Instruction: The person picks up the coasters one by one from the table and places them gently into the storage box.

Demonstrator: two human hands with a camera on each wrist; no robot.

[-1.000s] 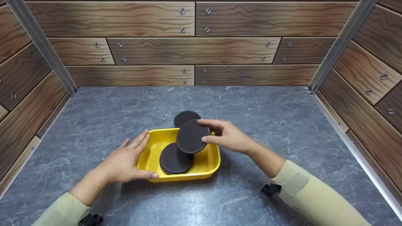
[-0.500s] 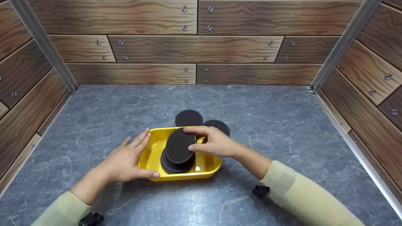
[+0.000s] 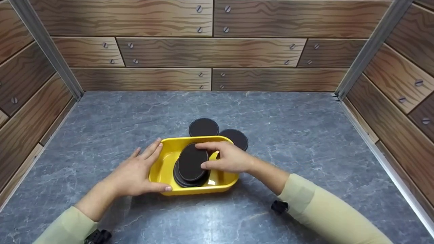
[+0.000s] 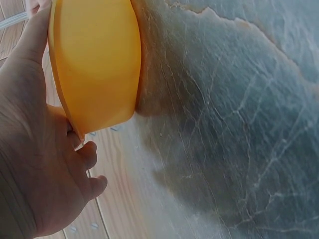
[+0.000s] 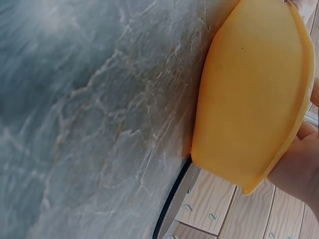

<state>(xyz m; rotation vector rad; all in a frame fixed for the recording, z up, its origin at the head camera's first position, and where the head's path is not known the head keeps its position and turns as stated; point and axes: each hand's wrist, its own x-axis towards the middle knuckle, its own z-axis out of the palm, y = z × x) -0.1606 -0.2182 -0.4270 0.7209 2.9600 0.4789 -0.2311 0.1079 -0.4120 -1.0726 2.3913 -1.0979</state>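
Note:
A yellow plastic tray (image 3: 162,166) stands on the table, with a small stack of round black coasters (image 3: 179,179) inside it. My left hand (image 3: 134,176) grips the tray's left end, thumb over the near rim and fingertips at the far rim. In the left wrist view, the fingers bend at the rim of the yellow tray (image 4: 94,64). My right hand (image 3: 232,157) pinches another black coaster (image 3: 192,163) by its right edge between thumb and fingers. That coaster lies tilted over the stack; whether it touches is hard to tell. The right wrist view shows mainly the tray's outside (image 5: 249,94).
Two more black coasters lie on the table behind the tray: one on the left (image 3: 204,127), and one on the right (image 3: 236,138), partly hidden by tray and hand. Wood-patterned walls (image 3: 217,54) enclose the grey marbled table (image 3: 298,128) at back and sides.
My right hand has carried the held coaster left and down into the tray, over the stack. The right rear coaster has come into view. My left hand stays on the tray.

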